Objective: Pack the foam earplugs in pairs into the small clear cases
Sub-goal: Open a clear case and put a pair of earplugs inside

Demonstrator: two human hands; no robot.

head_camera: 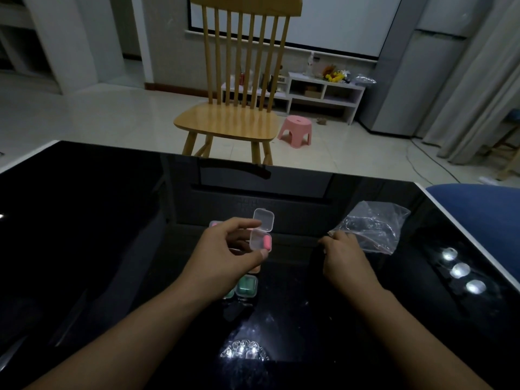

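While the left hand (225, 249) holds a small clear case (261, 237) above the glossy black table (98, 220), the lid stands swung up beyond the fingertips, leaving the tray open toward the person. Thumb and fingers pinch the case: the thumb tip presses its near edge and the forefinger reaches along its far side by the hinge. One pink earplug (266, 243) lies in the tray just past the thumb tip; whether a second lies beside it cannot be told. Holding the case aloft and open probably keeps the tray ready to receive the other plug of the pair. The right hand (344, 254) is curled knuckles-up, fingertips closed at the near corner of a crumpled clear plastic bag (374, 226) on the table; whether they pinch the film or an earplug cannot be told, though the bag is likely the supply. Beneath the left palm, on the wrist side of the fingers, closed cases with green earplugs (247, 287) rest on the table, apparently set aside as finished. Beyond the left knuckles another pinkish case (214, 223) shows only in part.
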